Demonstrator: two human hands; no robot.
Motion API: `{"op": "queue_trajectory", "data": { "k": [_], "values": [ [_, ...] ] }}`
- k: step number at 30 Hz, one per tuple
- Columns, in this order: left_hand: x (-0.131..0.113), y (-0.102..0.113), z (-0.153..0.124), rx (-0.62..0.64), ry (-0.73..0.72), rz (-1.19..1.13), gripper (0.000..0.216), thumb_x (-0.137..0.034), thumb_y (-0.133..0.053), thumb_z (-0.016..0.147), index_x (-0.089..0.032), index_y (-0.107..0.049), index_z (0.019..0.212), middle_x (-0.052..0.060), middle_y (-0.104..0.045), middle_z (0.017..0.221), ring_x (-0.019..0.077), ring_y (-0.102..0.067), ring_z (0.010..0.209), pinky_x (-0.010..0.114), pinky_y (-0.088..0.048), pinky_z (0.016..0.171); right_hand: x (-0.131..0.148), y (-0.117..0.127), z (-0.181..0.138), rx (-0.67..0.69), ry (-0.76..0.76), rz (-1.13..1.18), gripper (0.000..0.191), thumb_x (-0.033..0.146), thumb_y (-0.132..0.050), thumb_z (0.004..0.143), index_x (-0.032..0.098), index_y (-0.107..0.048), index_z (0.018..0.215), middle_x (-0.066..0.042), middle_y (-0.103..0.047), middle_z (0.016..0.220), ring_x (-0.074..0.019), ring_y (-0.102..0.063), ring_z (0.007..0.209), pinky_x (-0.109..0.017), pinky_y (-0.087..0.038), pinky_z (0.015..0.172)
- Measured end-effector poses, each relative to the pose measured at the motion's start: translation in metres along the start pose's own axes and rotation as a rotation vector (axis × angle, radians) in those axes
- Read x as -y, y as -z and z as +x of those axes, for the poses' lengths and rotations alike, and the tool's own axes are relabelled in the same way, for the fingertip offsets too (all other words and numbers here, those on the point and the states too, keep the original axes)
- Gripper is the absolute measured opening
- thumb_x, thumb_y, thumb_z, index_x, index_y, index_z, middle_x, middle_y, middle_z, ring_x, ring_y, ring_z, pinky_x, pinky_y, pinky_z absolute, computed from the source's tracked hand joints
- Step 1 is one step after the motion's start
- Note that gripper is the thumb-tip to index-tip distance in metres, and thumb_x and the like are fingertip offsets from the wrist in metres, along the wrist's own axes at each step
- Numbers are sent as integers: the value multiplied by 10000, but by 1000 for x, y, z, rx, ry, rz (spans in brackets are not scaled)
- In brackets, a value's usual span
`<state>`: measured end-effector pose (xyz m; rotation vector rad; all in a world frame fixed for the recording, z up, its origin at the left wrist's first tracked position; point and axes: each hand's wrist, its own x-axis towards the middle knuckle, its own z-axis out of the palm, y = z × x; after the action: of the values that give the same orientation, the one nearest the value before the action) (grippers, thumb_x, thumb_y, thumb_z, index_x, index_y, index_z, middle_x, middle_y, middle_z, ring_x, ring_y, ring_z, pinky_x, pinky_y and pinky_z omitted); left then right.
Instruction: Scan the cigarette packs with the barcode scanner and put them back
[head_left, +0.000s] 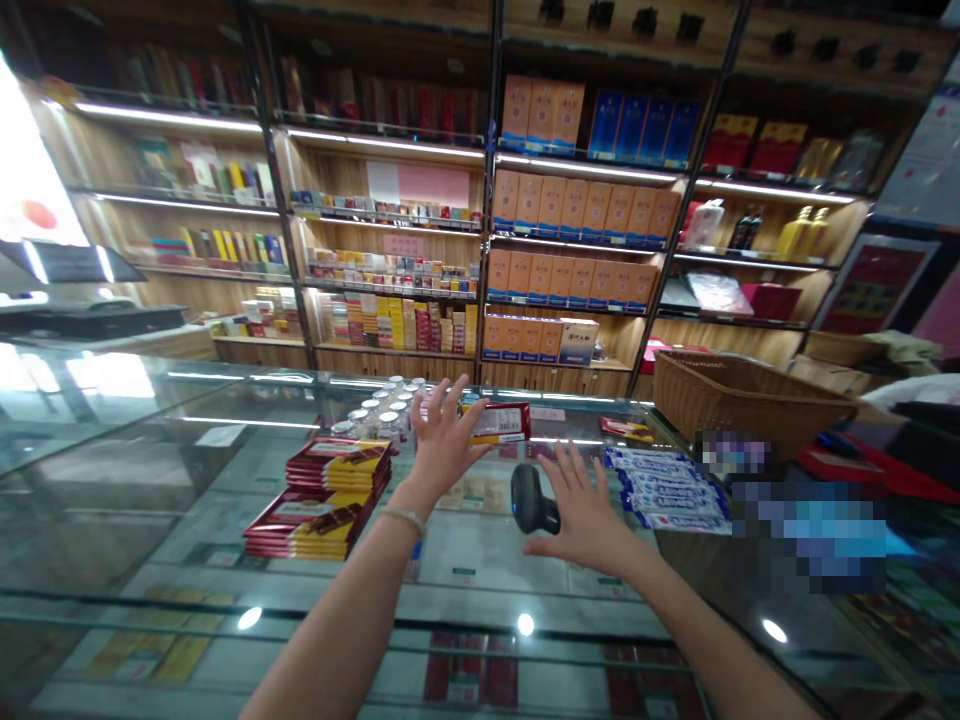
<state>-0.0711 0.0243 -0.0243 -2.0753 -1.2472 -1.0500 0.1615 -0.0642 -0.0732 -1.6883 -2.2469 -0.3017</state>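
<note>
My left hand [442, 440] is over the glass counter with its fingers spread. Just right of its fingertips and thumb is a red wrapped chocolate bar [501, 424], barcode side showing; I cannot tell whether they touch. My right hand [589, 510] is spread too, beside a black handheld barcode scanner [531, 498] whose handle end is partly hidden by the hand. Two stacks of red and yellow chocolate bars [322, 500] lie left of my left forearm. Behind my left hand stand several small jars with white lids [382, 408].
Rows of blue and white packets [667, 488] lie right of my right hand. A wicker basket [742, 395] sits at the back right. Another red and yellow packet [627, 430] lies near the far edge. Shelves of boxes [574, 280] line the wall beyond the glass counter [187, 540].
</note>
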Motion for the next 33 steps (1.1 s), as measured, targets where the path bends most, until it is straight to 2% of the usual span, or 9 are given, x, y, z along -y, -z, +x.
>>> {"op": "queue_trajectory", "data": {
  "k": [8, 12, 15, 19, 22, 25, 29, 33],
  "values": [
    [4, -5, -2, 7, 6, 16, 656, -494, -868, 704, -307, -659, 1297, 150, -396, 1634, 417, -320, 1501, 692, -108, 1214, -3, -1, -15, -119, 38, -23, 770, 679, -743, 761, 204, -590, 1348, -196, -287, 1676, -400, -199, 1568, -711, -100, 1218],
    [4, -6, -2, 13, 14, 33, 669, -474, -885, 685, -301, -663, 1292, 150, -407, 1624, 420, -315, 1501, 687, -100, 1218, 0, 5, -16, -67, 18, -4, 443, 491, -732, 826, 198, -686, 1154, -186, -396, 1627, -405, -258, 1548, -701, -203, 1192],
    [4, -7, -3, 18, 13, 43, 684, -455, -900, 666, -305, -663, 1291, 150, -411, 1621, 420, -319, 1498, 682, -93, 1221, 3, 9, -15, -22, 2, 30, 299, 341, -696, 829, 185, -702, 1084, -169, -529, 1534, -396, -359, 1504, -654, -307, 1166],
    [4, -7, -3, 31, 9, 44, 699, -453, -904, 659, -304, -661, 1298, 152, -414, 1618, 423, -324, 1494, 680, -94, 1221, 3, 14, -12, -24, -35, 161, 261, 224, -650, 788, 177, -694, 1041, -151, -622, 1428, -344, -566, 1344, -500, -464, 1086],
    [3, -7, -3, 33, 12, 33, 691, -463, -896, 667, -316, -663, 1300, 143, -411, 1621, 419, -321, 1496, 674, -83, 1225, -1, 20, -11, -105, -87, 316, 326, 206, -594, 805, 188, -660, 1124, -121, -670, 1346, -284, -671, 1189, -408, -527, 993],
    [3, -7, -4, 32, 13, 18, 695, -469, -895, 663, -321, -663, 1302, 139, -412, 1621, 419, -316, 1498, 675, -68, 1226, -5, 28, -11, -170, -129, 431, 375, 242, -567, 836, 206, -620, 1206, -97, -718, 1229, -282, -708, 1089, -379, -539, 895],
    [3, -9, -5, 34, 6, 32, 712, -457, -901, 654, -317, -656, 1307, 146, -414, 1620, 415, -327, 1494, 678, -77, 1222, -4, 37, -13, -62, -204, 478, 399, 321, -570, 865, 220, -606, 1249, -76, -771, 977, -316, -745, 932, -353, -510, 750],
    [4, -9, -6, 31, 3, 42, 711, -447, -904, 654, -317, -655, 1307, 148, -414, 1621, 414, -332, 1493, 675, -94, 1217, 2, 40, -15, -27, -195, 510, 393, 316, -614, 829, 225, -599, 1211, -75, -772, 931, -325, -746, 936, -323, -475, 719]
  ]
}}
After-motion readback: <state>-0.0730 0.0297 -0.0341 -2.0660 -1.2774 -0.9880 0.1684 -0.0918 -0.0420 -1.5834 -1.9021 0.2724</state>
